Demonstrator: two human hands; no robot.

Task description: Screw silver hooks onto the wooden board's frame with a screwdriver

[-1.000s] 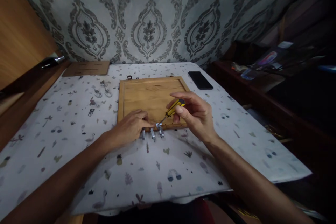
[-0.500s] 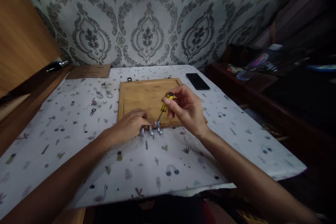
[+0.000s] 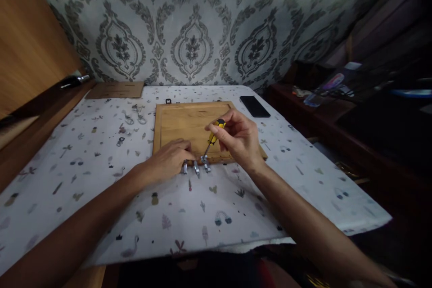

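My right hand (image 3: 241, 141) pinches the handle of a small yellow and black screwdriver (image 3: 213, 134) between thumb and fingers. The screwdriver tilts, its tip reaching down to a metal hook (image 3: 204, 160) on the near edge of a wooden board (image 3: 184, 123). Two more silver hooks (image 3: 196, 169) stick out from that same edge, just to the left. Closed over the board's near edge, my left hand (image 3: 170, 158) lies beside these hooks. Its fingertips are partly hidden, so I cannot tell whether they also touch a hook.
On the patterned tablecloth (image 3: 141, 234) a phone (image 3: 254, 106) lies beyond the board at right. Metal clips (image 3: 139, 117) and small parts (image 3: 121, 130) are at left, in front of a piece of cardboard (image 3: 114, 90). A bottle (image 3: 330, 83) lies on the dark furniture at right.
The view has shifted slightly. My right hand keeps the screwdriver at the same hook, its fingers moved a little on the handle. My left hand stays at the board's edge.
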